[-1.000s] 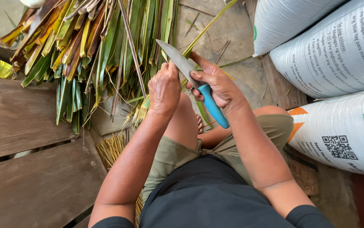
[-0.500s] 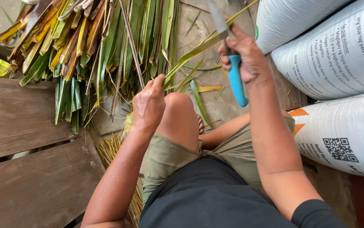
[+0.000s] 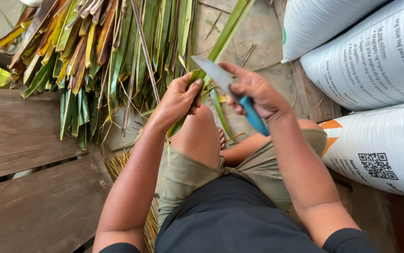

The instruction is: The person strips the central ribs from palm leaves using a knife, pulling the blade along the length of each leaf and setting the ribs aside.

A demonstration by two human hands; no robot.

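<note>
The left hand (image 3: 176, 100) grips a long green palm leaf (image 3: 225, 35) above the knee. The right hand (image 3: 258, 93) holds a blue-handled knife (image 3: 230, 86), its blade against the leaf. Cut leaves (image 3: 99, 51) pile beside white sacks (image 3: 366, 56).

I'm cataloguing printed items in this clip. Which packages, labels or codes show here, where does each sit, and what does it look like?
Top sack: upper right, plump, plain white woven, small green mark at its left edge.
Middle sack: right edge below it, white, covered in dark printed lines.
Lower sack: right, beside the person's knee, white with an orange chevron and a green panel.
Square code: black and white, printed on the lower sack.
No signs or screens.
</note>
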